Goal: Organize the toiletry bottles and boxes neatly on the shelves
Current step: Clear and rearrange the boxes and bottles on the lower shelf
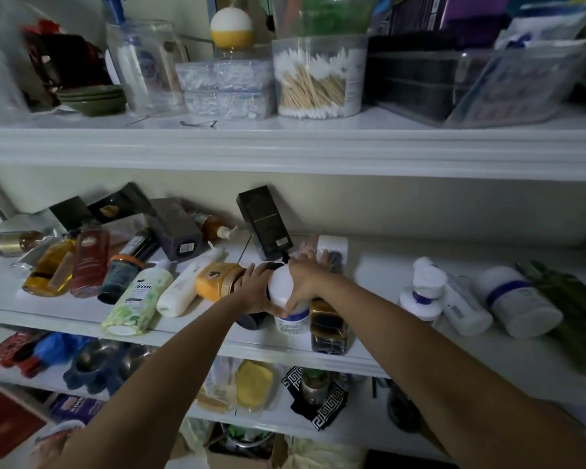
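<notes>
On the middle shelf [403, 343] many toiletry bottles and boxes lie scattered. My right hand [310, 277] grips a white bottle with a blue band [285, 299] lying near the shelf's front edge. My left hand [254, 287] holds a dark bottle [251, 321] right beside it, touching the white one. An orange jar [215, 280], a cream lotion bottle [183, 287] and a green floral pump bottle [136, 299] lie to the left. A black box [264, 223] leans on the back wall. A dark amber bottle [327, 328] lies just right of my hands.
Three white bottles [460, 299] lie on the right of the middle shelf beside a green packet [572, 309]. Amber and red bottles [71, 262] and dark boxes [175, 228] crowd the left. The upper shelf holds cotton swab tubs [318, 76]. Lower shelves hold bowls and bags.
</notes>
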`<state>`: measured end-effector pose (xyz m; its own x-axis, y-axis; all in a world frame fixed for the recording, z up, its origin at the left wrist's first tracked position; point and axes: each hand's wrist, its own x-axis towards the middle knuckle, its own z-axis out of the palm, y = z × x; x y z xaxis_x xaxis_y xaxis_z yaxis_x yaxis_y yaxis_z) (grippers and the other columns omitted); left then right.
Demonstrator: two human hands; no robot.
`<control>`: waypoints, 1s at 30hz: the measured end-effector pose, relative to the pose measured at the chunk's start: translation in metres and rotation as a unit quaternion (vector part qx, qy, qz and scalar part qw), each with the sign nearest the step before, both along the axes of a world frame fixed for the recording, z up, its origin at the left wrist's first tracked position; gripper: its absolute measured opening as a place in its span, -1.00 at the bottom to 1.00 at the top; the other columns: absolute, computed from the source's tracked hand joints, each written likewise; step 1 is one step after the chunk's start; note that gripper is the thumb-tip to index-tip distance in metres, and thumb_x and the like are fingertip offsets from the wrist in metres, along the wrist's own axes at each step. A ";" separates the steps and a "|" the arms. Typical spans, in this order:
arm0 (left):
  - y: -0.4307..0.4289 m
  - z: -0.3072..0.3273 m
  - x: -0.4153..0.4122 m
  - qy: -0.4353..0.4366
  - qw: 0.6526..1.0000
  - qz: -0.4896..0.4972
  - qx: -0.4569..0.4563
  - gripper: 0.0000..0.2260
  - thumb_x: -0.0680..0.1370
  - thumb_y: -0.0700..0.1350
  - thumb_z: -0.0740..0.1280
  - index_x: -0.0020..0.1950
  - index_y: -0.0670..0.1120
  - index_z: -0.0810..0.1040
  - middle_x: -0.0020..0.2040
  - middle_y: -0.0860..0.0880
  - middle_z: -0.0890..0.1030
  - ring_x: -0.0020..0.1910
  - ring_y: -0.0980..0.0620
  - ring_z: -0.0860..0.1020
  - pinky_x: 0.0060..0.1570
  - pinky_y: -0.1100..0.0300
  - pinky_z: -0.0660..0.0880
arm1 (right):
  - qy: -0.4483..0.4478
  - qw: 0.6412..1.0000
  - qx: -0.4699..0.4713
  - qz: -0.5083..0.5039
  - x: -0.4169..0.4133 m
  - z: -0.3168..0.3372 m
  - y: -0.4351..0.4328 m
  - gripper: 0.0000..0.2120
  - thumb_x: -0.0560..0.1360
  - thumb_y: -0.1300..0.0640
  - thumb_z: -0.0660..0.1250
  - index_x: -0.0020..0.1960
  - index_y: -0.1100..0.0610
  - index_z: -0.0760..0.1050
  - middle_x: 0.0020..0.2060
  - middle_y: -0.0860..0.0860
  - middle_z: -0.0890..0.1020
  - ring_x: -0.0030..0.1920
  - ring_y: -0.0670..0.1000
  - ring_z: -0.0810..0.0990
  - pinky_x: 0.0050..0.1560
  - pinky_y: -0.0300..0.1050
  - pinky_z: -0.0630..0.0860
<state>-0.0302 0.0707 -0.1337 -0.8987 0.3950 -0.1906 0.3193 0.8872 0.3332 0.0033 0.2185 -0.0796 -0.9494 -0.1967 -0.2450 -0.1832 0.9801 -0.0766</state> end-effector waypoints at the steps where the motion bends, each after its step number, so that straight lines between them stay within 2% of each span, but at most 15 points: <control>1: -0.001 -0.002 0.000 -0.010 1.000 0.010 0.023 -0.05 0.29 0.13 0.55 0.52 -0.01 0.09 0.55 -0.06 0.04 0.53 -0.18 -0.11 0.47 -0.21 -0.08 | 0.004 1.000 -0.011 -0.003 -0.002 -0.003 -0.001 -0.05 0.20 -0.17 0.54 0.41 0.20 0.21 0.44 0.24 0.17 0.47 0.28 -0.03 0.42 0.31 -0.13; 4: -0.011 -0.003 -0.004 -0.053 0.991 0.050 0.110 -0.08 0.18 0.14 0.59 0.43 0.00 0.26 0.44 -0.10 0.27 0.45 -0.18 0.16 0.43 -0.19 0.13 | 0.047 0.998 -0.037 0.008 -0.006 -0.003 -0.003 -0.10 0.15 -0.16 0.55 0.35 0.15 0.28 0.36 0.19 0.30 0.41 0.22 0.09 0.41 0.21 0.00; 7: -0.016 0.019 0.000 -0.074 0.967 0.087 0.227 -0.19 0.18 0.03 0.62 0.35 -0.04 0.37 0.28 -0.02 0.42 0.29 -0.06 0.36 0.29 0.00 0.32 | 0.070 0.996 -0.063 -0.008 -0.014 0.018 -0.003 -0.07 0.10 -0.20 0.55 0.34 0.12 0.29 0.29 0.17 0.35 0.31 0.19 0.21 0.32 0.14 0.19; 10: -0.012 0.065 -0.001 -0.106 0.939 0.053 0.322 -0.37 0.35 -0.20 0.53 0.36 -0.06 0.36 0.21 0.05 0.43 0.25 0.01 0.37 0.14 0.13 0.34 | 0.088 0.986 -0.133 -0.050 -0.022 0.052 0.008 -0.01 0.07 -0.18 0.57 0.38 0.08 0.26 0.29 0.15 0.36 0.31 0.19 0.28 0.33 0.17 0.25; 13: 0.005 0.103 -0.009 -0.102 0.927 0.026 0.360 -0.26 0.33 -0.18 0.53 0.44 -0.02 0.30 0.30 -0.03 0.46 0.31 -0.07 0.40 0.23 0.01 0.39 | 0.092 0.952 -0.272 -0.108 -0.031 0.082 0.033 -0.02 0.13 -0.08 0.59 0.42 0.04 0.19 0.31 0.10 0.33 0.32 0.14 0.31 0.27 0.05 0.40; 15: 0.027 0.118 -0.011 -0.089 0.921 0.016 0.379 -0.22 0.34 -0.21 0.53 0.47 -0.03 0.24 0.30 -0.05 0.46 0.27 -0.04 0.42 0.21 0.06 0.40 | 0.109 0.931 -0.325 -0.128 -0.035 0.100 0.050 -0.04 0.13 -0.06 0.59 0.42 0.06 0.22 0.31 0.10 0.35 0.32 0.11 0.35 0.25 0.00 0.44; 17: 0.056 0.129 -0.010 -0.049 0.916 0.029 0.396 -0.24 0.34 -0.21 0.54 0.45 -0.09 0.25 0.29 -0.07 0.45 0.24 -0.03 0.44 0.13 0.15 0.42 | 0.112 0.917 -0.349 -0.159 -0.032 0.113 0.068 -0.06 0.06 -0.10 0.60 0.35 0.12 0.33 0.24 0.07 0.45 0.26 0.08 0.44 0.21 -0.03 0.50; 20: 0.101 0.131 -0.004 -0.038 0.907 0.042 0.418 -0.31 0.31 -0.18 0.57 0.35 -0.11 0.31 0.24 -0.02 0.45 0.19 0.01 0.44 -0.01 0.26 0.43 | 0.102 0.917 -0.328 -0.203 -0.018 0.118 0.101 -0.22 0.15 -0.05 0.58 0.27 0.17 0.39 0.15 0.03 0.49 0.17 0.05 0.49 0.17 -0.05 0.52; 23: 0.141 0.115 0.002 -0.061 0.921 0.005 0.383 -0.32 0.33 -0.13 0.56 0.35 -0.13 0.31 0.22 -0.03 0.46 0.17 0.04 0.43 -0.02 0.24 0.39 | 0.130 0.922 -0.295 -0.215 -0.005 0.108 0.141 -0.03 0.04 -0.07 0.60 0.37 0.04 0.28 0.27 0.11 0.40 0.28 0.12 0.40 0.22 0.02 0.48; 26: 0.168 0.098 0.003 -0.080 0.959 -0.091 0.257 -0.33 0.39 -0.11 0.51 0.42 -0.08 0.28 0.32 -0.06 0.43 0.32 -0.06 0.39 0.15 0.13 0.37 | 0.105 0.940 -0.245 -0.212 0.005 0.089 0.176 -0.05 0.14 -0.01 0.61 0.41 -0.08 0.21 0.32 0.10 0.32 0.33 0.14 0.33 0.26 0.06 0.43; 28: 0.174 0.088 -0.002 -0.017 0.984 -0.135 0.114 -0.23 0.42 0.02 0.46 0.52 0.00 0.14 0.49 -0.05 0.25 0.49 -0.13 0.17 0.39 -0.06 0.22 | 0.091 0.948 -0.210 -0.219 0.007 0.075 0.195 -0.07 0.16 0.00 0.60 0.41 -0.09 0.20 0.31 0.10 0.33 0.32 0.15 0.32 0.26 0.07 0.42; 30: 0.171 0.083 -0.009 0.062 0.989 -0.132 0.018 -0.21 0.49 0.16 0.34 0.56 0.04 -0.04 0.57 -0.04 0.01 0.54 -0.13 -0.10 0.49 -0.14 -0.04 | 0.079 0.953 -0.188 -0.225 0.005 0.066 0.206 -0.07 0.17 0.02 0.60 0.42 -0.10 0.20 0.30 0.11 0.33 0.32 0.16 0.31 0.26 0.06 0.42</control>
